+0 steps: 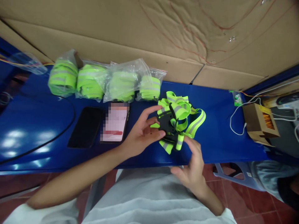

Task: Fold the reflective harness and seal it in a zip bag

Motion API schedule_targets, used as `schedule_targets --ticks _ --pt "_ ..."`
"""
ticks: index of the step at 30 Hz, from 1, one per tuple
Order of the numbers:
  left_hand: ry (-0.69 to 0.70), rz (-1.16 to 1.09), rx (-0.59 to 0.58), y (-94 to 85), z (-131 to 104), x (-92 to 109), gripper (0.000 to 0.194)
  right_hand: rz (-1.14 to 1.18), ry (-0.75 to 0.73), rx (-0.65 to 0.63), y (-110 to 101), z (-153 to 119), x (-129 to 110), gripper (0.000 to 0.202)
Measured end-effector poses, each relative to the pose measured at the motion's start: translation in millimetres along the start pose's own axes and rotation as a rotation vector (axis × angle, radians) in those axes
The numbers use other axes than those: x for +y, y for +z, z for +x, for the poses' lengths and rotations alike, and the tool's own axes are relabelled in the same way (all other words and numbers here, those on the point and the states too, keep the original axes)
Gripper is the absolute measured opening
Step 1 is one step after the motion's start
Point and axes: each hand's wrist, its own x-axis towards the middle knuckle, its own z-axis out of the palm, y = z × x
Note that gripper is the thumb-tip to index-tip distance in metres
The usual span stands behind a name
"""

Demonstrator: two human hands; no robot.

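Head view: left hand (142, 133) holds black plate (166, 122); phone screen (115, 123), box print (268, 120) unreadable.

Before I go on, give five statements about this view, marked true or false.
1. The left hand holds the black plastic piece. True.
2. The right hand has thumb and index finger apart. True.
3. Only three rolls are bagged. False: four bagged rolls show.
4. The box sits left of the strap. False: the cardboard box is right of the yellow-green strap.
5. The lit phone lies between the dark phone and the left hand. True.
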Motion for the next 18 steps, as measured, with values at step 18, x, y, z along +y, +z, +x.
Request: schedule_targets --ticks 18 --pt "0.552 1.191 -0.17 13.2 -17 -5 0.04 -0.005 0.178 -0.386 -13 4 21 0.021"
